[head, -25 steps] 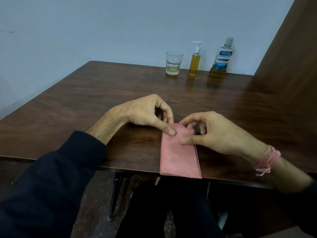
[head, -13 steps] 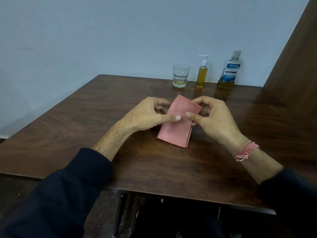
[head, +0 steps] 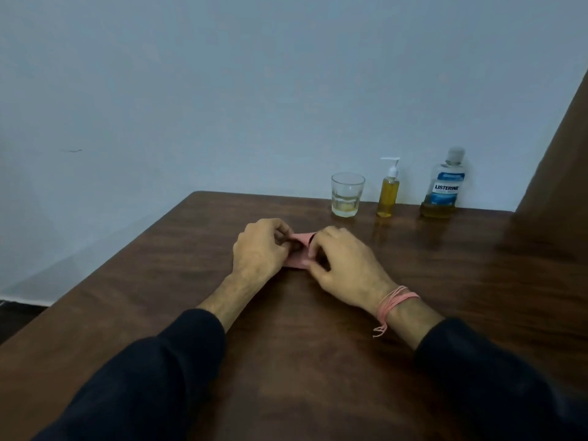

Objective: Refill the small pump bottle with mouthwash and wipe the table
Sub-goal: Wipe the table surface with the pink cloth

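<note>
Pinching the folded pink cloth (head: 300,251) between them mid-table, the left hand (head: 259,249) and right hand (head: 343,268) both curl their fingers round it, and a forward sweep could likely topple the containers by the wall. There the glass (head: 347,195) holds little yellowish liquid, the small pump bottle (head: 388,192) looks nearly full, and the mouthwash bottle (head: 444,186) is nearly empty.

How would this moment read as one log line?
step: folding pink cloth | left hand: grips cloth | right hand: grips cloth | pump bottle: untouched
</note>
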{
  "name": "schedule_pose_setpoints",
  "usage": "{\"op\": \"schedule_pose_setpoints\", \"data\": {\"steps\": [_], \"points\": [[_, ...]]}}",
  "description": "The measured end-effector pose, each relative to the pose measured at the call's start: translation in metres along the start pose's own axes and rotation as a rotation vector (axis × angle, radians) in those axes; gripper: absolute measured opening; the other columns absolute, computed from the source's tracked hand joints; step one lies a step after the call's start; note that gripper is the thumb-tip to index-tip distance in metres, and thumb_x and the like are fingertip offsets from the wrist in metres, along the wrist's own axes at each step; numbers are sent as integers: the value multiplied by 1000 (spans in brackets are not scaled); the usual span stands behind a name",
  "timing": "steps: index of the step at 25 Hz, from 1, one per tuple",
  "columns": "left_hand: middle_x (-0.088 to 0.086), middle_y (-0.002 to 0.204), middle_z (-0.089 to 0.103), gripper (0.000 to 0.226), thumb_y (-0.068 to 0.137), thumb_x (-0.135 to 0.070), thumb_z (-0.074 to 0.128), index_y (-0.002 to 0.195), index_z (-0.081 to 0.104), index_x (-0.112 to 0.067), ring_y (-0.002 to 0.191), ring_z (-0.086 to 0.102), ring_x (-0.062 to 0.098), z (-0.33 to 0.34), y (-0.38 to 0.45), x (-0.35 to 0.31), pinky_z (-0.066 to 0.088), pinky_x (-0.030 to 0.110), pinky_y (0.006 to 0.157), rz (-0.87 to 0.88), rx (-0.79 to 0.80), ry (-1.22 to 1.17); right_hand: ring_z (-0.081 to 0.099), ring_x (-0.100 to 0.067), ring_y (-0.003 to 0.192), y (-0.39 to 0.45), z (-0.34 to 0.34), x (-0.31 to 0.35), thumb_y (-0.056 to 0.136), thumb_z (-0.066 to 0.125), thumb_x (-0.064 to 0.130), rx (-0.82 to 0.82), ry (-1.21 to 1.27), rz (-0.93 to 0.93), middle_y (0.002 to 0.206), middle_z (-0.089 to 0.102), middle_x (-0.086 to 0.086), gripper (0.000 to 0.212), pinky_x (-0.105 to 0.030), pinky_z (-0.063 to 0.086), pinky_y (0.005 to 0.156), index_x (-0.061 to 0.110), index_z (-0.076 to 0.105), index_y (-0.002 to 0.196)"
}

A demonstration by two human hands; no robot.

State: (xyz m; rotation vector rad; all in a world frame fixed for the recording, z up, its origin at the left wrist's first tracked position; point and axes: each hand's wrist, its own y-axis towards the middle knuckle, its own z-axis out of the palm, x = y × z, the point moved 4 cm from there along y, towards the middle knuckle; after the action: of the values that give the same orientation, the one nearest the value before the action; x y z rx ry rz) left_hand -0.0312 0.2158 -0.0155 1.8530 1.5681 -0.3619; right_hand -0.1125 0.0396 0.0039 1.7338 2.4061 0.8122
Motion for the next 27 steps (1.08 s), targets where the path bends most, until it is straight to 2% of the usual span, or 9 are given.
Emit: {"op": "schedule_pose_setpoints", "data": {"steps": [3, 5, 8, 11, 13, 15, 19, 23, 27], "points": [[-22, 80, 69, 28, 95, -47, 91, 83, 66, -43, 77, 63, -7, 10, 43, 6, 47, 21, 63, -62, -42, -14, 59, -21, 125, 33, 25, -9, 108, 59, 48, 112, -98, 49, 138, 62, 4, 39, -40, 53, 104, 24, 67, 137], [-21, 82, 69, 31, 93, -49, 93, 82, 64, -43, 81, 67, -3, 18, 66, 8, 44, 21, 62, -75, -46, -9, 57, -27, 134, 52, 37, -18, 111, 52, 44, 122, -155, 80, 152, 55, -1, 47, -45, 49, 112, 20, 61, 150], [-20, 86, 71, 27, 90, -45, 96, 86, 69, -41, 91, 74, 10, 33, 101, 11, 51, 28, 76, -69, -63, 13, 50, -28, 139, 82, 47, -40, 108, 54, 44, 103, -198, 127, 154, 47, -5, 43, -45, 47, 116, 19, 69, 140], [-20, 89, 72, 37, 85, -43, 99, 99, 65, -40, 92, 74, 12, 42, 125, 13, 51, 32, 80, -73, -110, -17, 49, -27, 135, 109, 53, -57, 104, 63, 42, 46, -215, 138, 142, 43, -5, 35, -43, 52, 110, 18, 76, 126], [-21, 91, 72, 54, 81, -44, 102, 107, 55, -38, 83, 66, 5, 47, 134, 15, 45, 32, 71, -76, -130, -62, 53, -28, 131, 119, 58, -62, 105, 62, 39, 48, -203, 125, 138, 47, -6, 37, -43, 52, 108, 18, 74, 132], [-20, 93, 71, 52, 81, -48, 102, 103, 56, -37, 85, 67, 8, 48, 141, 17, 42, 31, 67, -76, -128, -50, 60, -30, 128, 124, 64, -64, 108, 55, 37, 100, -219, 98, 137, 56, -6, 42, -43, 50, 106, 22, 71, 144], [-16, 113, 81, 32, 94, -55, 91, 118, 81, -36, 109, 77, 15, 50, 149, 14, 57, 32, 85, -27, -33, 90, 67, -33, 125, 125, 68, -72, 112, 46, 39, 184, -169, 84, 149, 58, 0, 49, -45, 55, 104, 25, 61, 157], [-7, 124, 84, 31, 110, -53, 73, 130, 85, -33, 117, 78, 21, 52, 143, 5, 56, 36, 87, 29, 28, 241, 60, -33, 140, 120, 76, -78, 115, 41, 42, 240, -102, 101, 166, 46, 3, 54, -48, 54, 111, 24, 49, 165], [-1, 144, 78, 44, 115, -52, 59, 153, 73, -33, 135, 72, 26, 44, 114, -6, 60, 43, 99, 50, 90, 286, 43, -31, 158, 114, 73, -76, 118, 42, 36, 318, 20, 139, 177, 35, -1, 55, -48, 38, 129, 20, 40, 170]]}}
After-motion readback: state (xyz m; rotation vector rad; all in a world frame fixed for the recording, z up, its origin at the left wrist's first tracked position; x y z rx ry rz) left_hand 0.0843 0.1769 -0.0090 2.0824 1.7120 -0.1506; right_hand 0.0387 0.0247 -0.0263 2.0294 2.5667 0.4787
